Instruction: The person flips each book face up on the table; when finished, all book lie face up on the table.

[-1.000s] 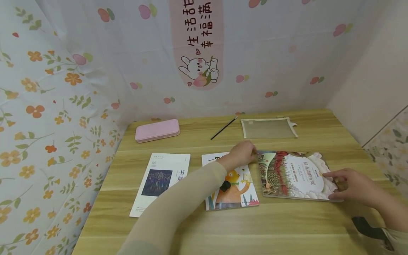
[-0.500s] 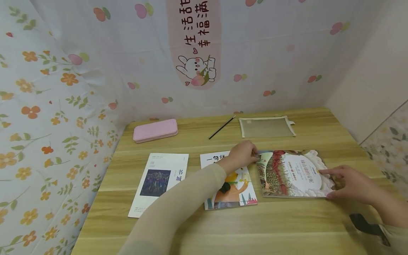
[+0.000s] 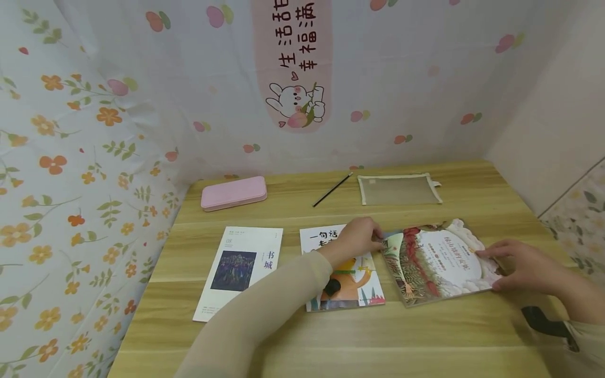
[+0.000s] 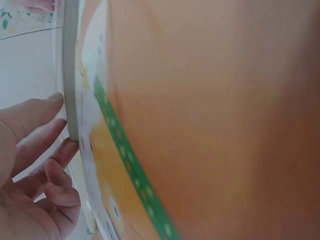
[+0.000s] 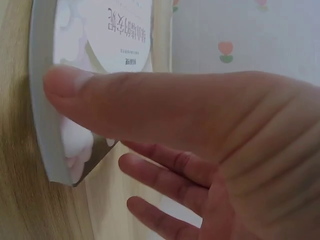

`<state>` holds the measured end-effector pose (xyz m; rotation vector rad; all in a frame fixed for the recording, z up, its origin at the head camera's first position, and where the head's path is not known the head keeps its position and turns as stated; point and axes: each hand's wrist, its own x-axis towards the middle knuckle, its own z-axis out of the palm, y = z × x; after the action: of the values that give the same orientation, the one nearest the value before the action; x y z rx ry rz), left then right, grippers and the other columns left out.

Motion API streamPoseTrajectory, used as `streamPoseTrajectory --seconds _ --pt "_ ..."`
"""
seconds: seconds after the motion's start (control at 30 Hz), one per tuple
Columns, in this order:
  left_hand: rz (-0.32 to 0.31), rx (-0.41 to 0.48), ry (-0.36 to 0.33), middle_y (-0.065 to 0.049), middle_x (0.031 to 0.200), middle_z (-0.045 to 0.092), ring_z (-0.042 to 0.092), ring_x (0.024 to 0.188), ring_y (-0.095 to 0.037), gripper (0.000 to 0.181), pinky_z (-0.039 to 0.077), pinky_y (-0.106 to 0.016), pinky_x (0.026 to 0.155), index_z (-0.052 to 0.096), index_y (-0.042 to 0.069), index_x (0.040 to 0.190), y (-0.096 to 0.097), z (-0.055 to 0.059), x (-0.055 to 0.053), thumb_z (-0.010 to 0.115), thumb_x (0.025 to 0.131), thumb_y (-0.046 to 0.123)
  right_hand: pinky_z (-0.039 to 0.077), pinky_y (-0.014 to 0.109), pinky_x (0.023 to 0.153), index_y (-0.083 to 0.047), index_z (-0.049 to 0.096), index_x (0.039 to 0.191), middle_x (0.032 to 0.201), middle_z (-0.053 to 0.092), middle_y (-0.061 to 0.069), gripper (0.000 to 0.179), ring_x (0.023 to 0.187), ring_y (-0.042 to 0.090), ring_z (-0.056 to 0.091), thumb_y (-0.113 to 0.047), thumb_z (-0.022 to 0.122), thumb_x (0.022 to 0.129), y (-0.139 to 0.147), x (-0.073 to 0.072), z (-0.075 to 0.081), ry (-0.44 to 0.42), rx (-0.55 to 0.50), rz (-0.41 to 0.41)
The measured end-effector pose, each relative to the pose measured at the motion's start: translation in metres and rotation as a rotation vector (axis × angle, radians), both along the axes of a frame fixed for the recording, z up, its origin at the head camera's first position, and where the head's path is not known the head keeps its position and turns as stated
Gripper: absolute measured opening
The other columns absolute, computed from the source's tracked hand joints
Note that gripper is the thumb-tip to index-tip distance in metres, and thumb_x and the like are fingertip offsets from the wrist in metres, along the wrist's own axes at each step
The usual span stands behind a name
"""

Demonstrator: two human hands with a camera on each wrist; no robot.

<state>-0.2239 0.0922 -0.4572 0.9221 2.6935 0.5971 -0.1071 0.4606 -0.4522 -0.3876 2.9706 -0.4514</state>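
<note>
A landscape picture book (image 3: 439, 262) with a red, brown and white cover lies turned slightly on the table, between my two hands. My left hand (image 3: 357, 239) holds its upper left corner, the forearm passing over a fox-cover book (image 3: 350, 294). In the left wrist view the fingertips (image 4: 59, 100) meet the picture book's edge, while the fox cover fills most of that view. My right hand (image 3: 529, 268) pinches the right end, index finger on the cover and thumb (image 5: 70, 82) on the page edge. Its other fingers extend past the book.
A white book (image 3: 236, 270) with a dark picture lies at the left. Along the back are a pink pencil case (image 3: 233, 193), a black pencil (image 3: 333, 190) and a mesh zip pouch (image 3: 400, 190). Printed cloth (image 3: 212, 94) hangs behind the table.
The picture book has turned: its left lower corner has come nearer to me and its right end has gone slightly back. My right hand has shifted back a little with it.
</note>
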Motion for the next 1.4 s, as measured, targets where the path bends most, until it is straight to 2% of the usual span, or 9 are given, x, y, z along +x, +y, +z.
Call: streamPoseTrajectory --seconds 0.07,0.2,0.37,0.57,0.73,0.83,1.03,1.2,1.4 --pt "-0.012 0.001 -0.006 0.011 0.106 0.074 0.065 0.09 -0.001 0.017 0.05 -0.015 0.078 0.08 0.022 0.109 -0.001 -0.001 0.004 0.076 0.094 0.031 0.05 0.066 0.085 0.001 0.075 0.118 0.121 0.063 0.033 0.072 0.108 0.056 0.06 -0.028 0.099 0.057 0.001 0.001 0.0 -0.004 0.004 0.003" --pt "-0.03 0.011 -0.031 0.011 0.11 0.075 0.066 0.096 -0.002 0.016 0.051 -0.015 0.079 0.08 0.023 0.111 -0.004 -0.001 0.01 0.074 0.097 0.027 0.049 0.068 0.085 -0.001 0.077 0.115 0.119 0.064 0.034 0.065 0.108 0.058 0.06 -0.026 0.098 0.058 0.003 0.004 -0.001 -0.012 0.023 -0.032" --pt "-0.011 -0.008 -0.042 0.013 0.111 0.077 0.069 0.097 -0.002 0.015 0.05 -0.015 0.076 0.082 0.027 0.109 -0.01 -0.002 0.013 0.071 0.099 0.028 0.054 0.057 0.078 -0.007 0.079 0.112 0.112 0.072 0.027 0.058 0.098 0.047 0.067 -0.031 0.097 0.062 0.005 0.002 -0.003 -0.044 0.006 -0.089" --pt "-0.008 0.001 -0.04 0.014 0.102 0.078 0.066 0.085 -0.002 0.014 0.047 -0.017 0.071 0.083 0.028 0.102 -0.013 -0.001 0.016 0.07 0.1 0.026 0.05 0.034 0.065 -0.01 0.08 0.111 0.108 0.076 0.021 0.051 0.086 0.025 0.069 -0.028 0.096 0.067 0.01 -0.006 -0.003 -0.011 0.006 -0.104" --pt "-0.001 -0.011 -0.026 0.016 0.098 0.077 0.062 0.079 -0.001 0.011 0.045 -0.017 0.069 0.082 0.03 0.099 -0.013 0.001 0.021 0.072 0.098 0.025 0.049 0.028 0.065 -0.008 0.08 0.11 0.105 0.077 0.016 0.045 0.083 -0.001 0.061 -0.021 0.094 0.069 0.015 -0.015 -0.004 0.074 0.012 -0.034" --pt "-0.006 -0.007 -0.045 0.016 0.094 0.076 0.06 0.077 0.0 0.009 0.045 -0.017 0.065 0.082 0.03 0.099 -0.013 0.002 0.024 0.074 0.097 0.026 0.05 0.028 0.064 -0.008 0.08 0.109 0.105 0.077 0.017 0.042 0.084 -0.01 0.055 -0.017 0.094 0.07 0.017 -0.019 -0.005 0.101 -0.005 -0.01" --pt "-0.034 -0.007 -0.141 0.018 0.085 0.071 0.059 0.073 0.002 0.012 0.045 -0.017 0.062 0.08 0.03 0.103 -0.011 0.004 0.032 0.08 0.092 0.028 0.05 0.027 0.063 -0.01 0.08 0.11 0.113 0.073 0.021 0.039 0.09 -0.012 0.054 -0.006 0.09 0.073 0.019 -0.023 -0.014 0.203 -0.038 0.025" --pt "-0.055 0.01 -0.183 0.019 0.082 0.07 0.059 0.073 0.002 0.014 0.046 -0.016 0.064 0.08 0.03 0.103 -0.01 0.005 0.039 0.082 0.089 0.028 0.05 0.026 0.063 -0.012 0.08 0.111 0.113 0.074 0.021 0.039 0.091 -0.015 0.051 -0.002 0.088 0.074 0.021 -0.03 -0.019 0.25 -0.055 0.033" --pt "-0.09 0.037 -0.178 0.02 0.076 0.067 0.058 0.069 0.003 0.011 0.044 -0.015 0.061 0.08 0.03 0.1 -0.01 0.005 0.048 0.083 0.088 0.028 0.052 0.029 0.065 -0.011 0.081 0.109 0.111 0.073 0.022 0.037 0.091 -0.001 0.06 0.0 0.088 0.074 0.017 -0.045 -0.019 0.257 -0.043 0.043"
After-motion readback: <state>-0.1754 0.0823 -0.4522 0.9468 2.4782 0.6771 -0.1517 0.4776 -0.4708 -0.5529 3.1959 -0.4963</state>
